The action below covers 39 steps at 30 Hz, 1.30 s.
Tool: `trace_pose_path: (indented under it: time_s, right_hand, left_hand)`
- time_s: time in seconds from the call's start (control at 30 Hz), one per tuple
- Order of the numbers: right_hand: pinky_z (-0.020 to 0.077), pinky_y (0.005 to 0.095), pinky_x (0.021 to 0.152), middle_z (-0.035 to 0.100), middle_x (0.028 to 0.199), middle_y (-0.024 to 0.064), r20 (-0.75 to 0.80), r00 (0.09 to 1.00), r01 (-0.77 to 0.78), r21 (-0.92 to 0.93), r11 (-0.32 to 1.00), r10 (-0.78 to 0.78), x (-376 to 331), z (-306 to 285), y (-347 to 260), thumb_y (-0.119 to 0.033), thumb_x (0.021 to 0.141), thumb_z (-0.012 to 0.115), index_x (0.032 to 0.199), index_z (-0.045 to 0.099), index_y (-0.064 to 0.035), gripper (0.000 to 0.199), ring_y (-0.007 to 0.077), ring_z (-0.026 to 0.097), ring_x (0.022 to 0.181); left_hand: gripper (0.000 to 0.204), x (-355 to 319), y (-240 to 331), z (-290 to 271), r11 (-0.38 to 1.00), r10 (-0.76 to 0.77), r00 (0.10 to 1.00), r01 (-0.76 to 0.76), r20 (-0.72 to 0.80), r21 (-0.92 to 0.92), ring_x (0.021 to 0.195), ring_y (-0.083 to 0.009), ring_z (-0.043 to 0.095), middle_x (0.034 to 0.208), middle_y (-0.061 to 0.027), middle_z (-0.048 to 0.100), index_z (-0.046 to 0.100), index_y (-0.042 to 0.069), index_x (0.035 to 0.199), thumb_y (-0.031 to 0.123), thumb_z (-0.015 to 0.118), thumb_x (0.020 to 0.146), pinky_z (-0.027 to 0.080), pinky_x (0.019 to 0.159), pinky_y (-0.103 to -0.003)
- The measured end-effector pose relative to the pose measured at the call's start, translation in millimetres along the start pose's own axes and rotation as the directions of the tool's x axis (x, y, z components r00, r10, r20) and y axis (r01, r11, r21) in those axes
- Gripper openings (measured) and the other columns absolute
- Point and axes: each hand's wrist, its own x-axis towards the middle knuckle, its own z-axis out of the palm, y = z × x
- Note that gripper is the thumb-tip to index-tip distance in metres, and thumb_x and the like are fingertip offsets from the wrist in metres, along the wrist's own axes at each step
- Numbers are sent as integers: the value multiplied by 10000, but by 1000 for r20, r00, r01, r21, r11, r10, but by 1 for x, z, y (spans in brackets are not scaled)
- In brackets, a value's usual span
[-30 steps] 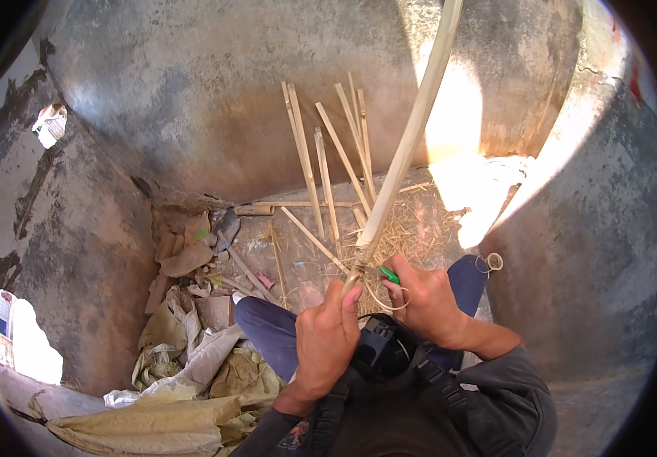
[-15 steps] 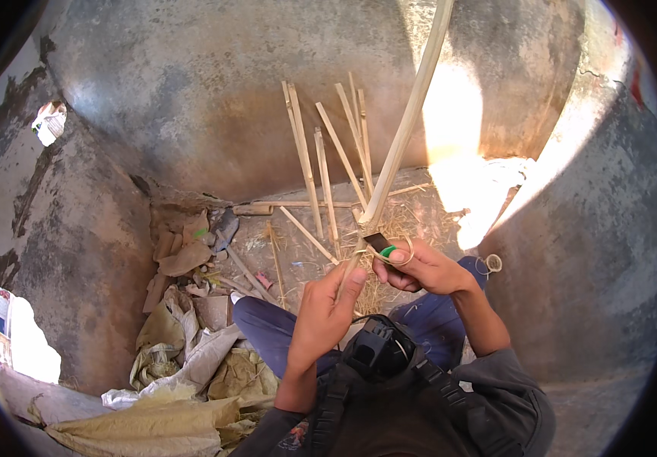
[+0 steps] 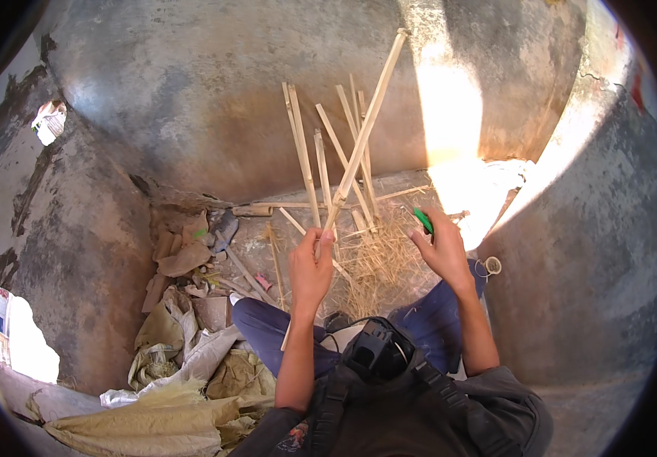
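My left hand [image 3: 311,273] is closed around the lower part of a long bamboo strip [image 3: 369,129]. The strip slants up and to the right, its far end raised in front of the back wall. Off to the right, my right hand [image 3: 446,250] grips a knife [image 3: 423,220] by its green handle, apart from the strip. Its blade can hardly be made out from this angle. Below and between the hands, a heap of thin bamboo shavings [image 3: 378,266] covers the floor.
Several split bamboo sticks [image 3: 302,145] lean against the concrete back wall [image 3: 229,99]. To the left lie broken pieces of rubble [image 3: 184,259] and crumpled sacks [image 3: 161,419]. A short bamboo tube [image 3: 493,265] is by my right knee. Sunlight strikes the wall at right.
The knife has come away from the strip, moving right and up with my right hand. My left hand has shifted up and left, and the strip's far end has come down into view.
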Motion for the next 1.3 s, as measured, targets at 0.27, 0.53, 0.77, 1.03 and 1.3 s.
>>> trace_pose_path:
  time_s: [0.27,0.53,0.77,1.03,1.3]
  right_hand:
    - [541,354,1017,777,1242,137,-8,997,57,764,643,-78,-16,47,-37,-224,1066,706,1419,644,30,439,168,687,1186]
    - [569,311,825,797,917,74,117,983,12,726,687,-141,-23,55,-51,-208,1077,696,1361,736,-26,340,130,745,892]
    - [509,296,676,700,754,47,260,946,-18,642,766,-196,-20,32,-47,-209,1074,695,1387,751,-87,341,88,605,685]
    - [494,313,662,648,716,77,268,914,140,496,857,-304,-14,15,-33,-94,1024,701,1358,749,-57,339,124,589,653]
    - [569,336,953,807,1117,158,46,957,241,416,877,-285,-11,6,-46,-143,1020,746,1390,695,-6,398,202,765,1077]
  left_hand:
    - [312,-34,6,25,857,-31,943,196,332,-476,592,0,336,739,81,451,603,86,1006,335,520,1176,254,522,-205]
    - [338,-51,14,15,760,-74,875,359,478,-541,560,-14,296,710,88,382,564,95,992,368,500,1180,217,498,-224]
    - [356,-58,16,7,647,-161,792,535,589,-543,535,-21,252,673,102,325,551,117,982,404,483,1180,175,479,-235]
    - [362,-60,13,-9,517,-109,676,665,729,-539,518,-21,261,672,95,337,552,98,991,393,472,1184,195,453,-220]
    - [349,-56,22,-16,541,-75,718,613,692,-576,537,-13,285,690,92,361,574,75,1027,365,463,1187,214,459,-210]
